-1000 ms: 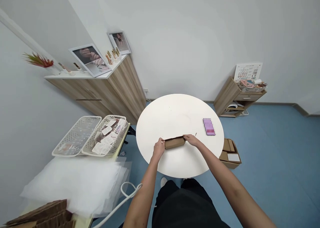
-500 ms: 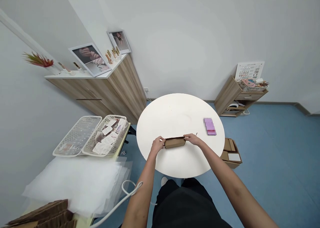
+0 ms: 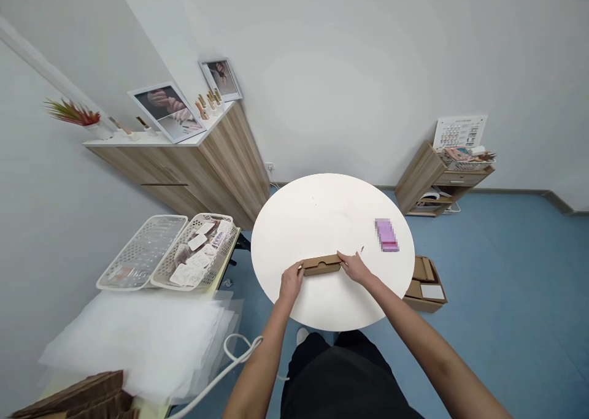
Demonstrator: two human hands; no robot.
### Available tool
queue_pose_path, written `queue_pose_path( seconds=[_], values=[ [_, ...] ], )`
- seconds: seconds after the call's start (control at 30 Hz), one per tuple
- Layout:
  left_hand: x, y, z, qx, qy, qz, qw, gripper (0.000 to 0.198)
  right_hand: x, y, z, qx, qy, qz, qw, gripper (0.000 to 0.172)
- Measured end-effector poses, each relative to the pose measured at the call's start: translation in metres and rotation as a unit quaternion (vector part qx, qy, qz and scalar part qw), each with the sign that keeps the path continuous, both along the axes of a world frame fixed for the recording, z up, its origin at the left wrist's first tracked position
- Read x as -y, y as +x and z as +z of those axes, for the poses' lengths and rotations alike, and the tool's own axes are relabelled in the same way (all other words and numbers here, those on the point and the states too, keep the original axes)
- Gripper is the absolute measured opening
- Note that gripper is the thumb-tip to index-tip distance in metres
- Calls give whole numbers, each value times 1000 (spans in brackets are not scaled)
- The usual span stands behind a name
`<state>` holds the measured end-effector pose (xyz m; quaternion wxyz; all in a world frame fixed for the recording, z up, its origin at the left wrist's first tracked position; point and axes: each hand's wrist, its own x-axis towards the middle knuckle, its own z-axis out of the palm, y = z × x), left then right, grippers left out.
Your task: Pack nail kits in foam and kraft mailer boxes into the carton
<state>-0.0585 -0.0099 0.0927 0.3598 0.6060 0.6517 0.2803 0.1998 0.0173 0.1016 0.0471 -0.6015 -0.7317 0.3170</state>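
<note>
A small brown cardboard box (image 3: 321,264) lies flat on the round white table (image 3: 322,216), near its front edge. My left hand (image 3: 291,281) grips the box's left end, fingers curled round it. My right hand (image 3: 354,264) presses on the right end with fingers closed on it. A small purple, blurred packet (image 3: 386,234) lies on the table to the right, apart from both hands.
Two white mesh baskets (image 3: 168,250), one holding packets, stand on a side table at the left, above clear plastic sheets (image 3: 138,333) and brown cardboard (image 3: 78,397). A wooden cabinet (image 3: 193,161) lines the left wall. An open carton (image 3: 426,278) sits on the blue floor at right.
The box now lies flatter on the table. Both hands have slid a little toward me along its ends.
</note>
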Motion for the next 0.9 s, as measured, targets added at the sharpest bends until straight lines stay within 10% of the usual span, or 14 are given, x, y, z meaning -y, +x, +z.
queue_pose_path(
  seconds=[0.37, 0.67, 0.9],
  values=[
    [32, 6, -23, 83, 44, 14, 995, 47, 35, -17, -47, 82, 168, 23, 982, 68],
    [30, 11, -16, 38, 6, -42, 998, 57, 37, -22, -12, 60, 36, -82, 994, 40],
    [13, 95, 19, 240, -191, -11, 952, 60, 94, 53, 10, 17, 169, -168, 971, 52]
  ],
)
